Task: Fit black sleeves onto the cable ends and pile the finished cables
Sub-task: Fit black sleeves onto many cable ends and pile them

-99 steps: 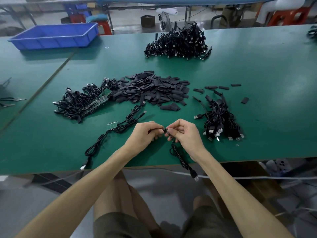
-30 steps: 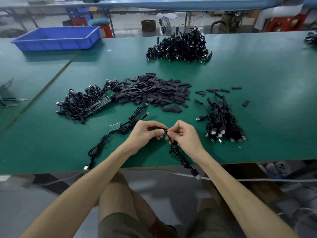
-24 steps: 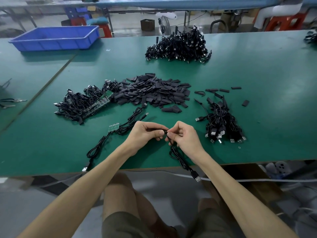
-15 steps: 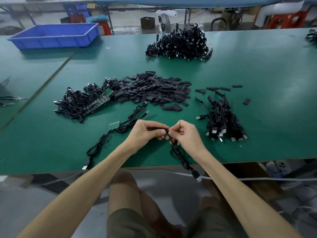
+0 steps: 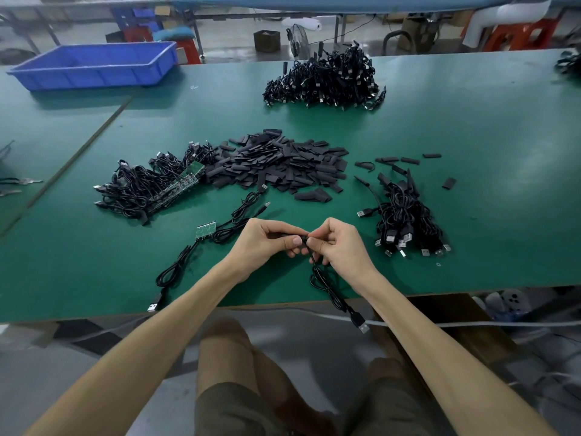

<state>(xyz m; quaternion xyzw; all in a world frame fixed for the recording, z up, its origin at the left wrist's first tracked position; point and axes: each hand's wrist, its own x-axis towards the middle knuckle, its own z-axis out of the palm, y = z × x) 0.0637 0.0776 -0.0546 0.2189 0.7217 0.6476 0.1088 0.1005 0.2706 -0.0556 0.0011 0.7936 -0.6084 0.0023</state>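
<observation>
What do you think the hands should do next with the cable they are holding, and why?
Probably slide the black sleeve onto the cable end. The left hand pinches the sleeve, the right hand pinches the cable right at its mouth, and the fingertips meet there. The USB plug hangs below the table edge, so this cable is not yet on the cable pile to the right.

I am holding a thin black cable (image 5: 325, 283) whose plastic skin is looking smooth and slightly glossy; its plug (image 5: 363, 327) is ending in bright bare metal. The pile of flat black sleeves (image 5: 283, 165) is looking matt, the green table top (image 5: 471, 127) matt and smooth, the blue plastic tray (image 5: 94, 77) a little shiny.
</observation>
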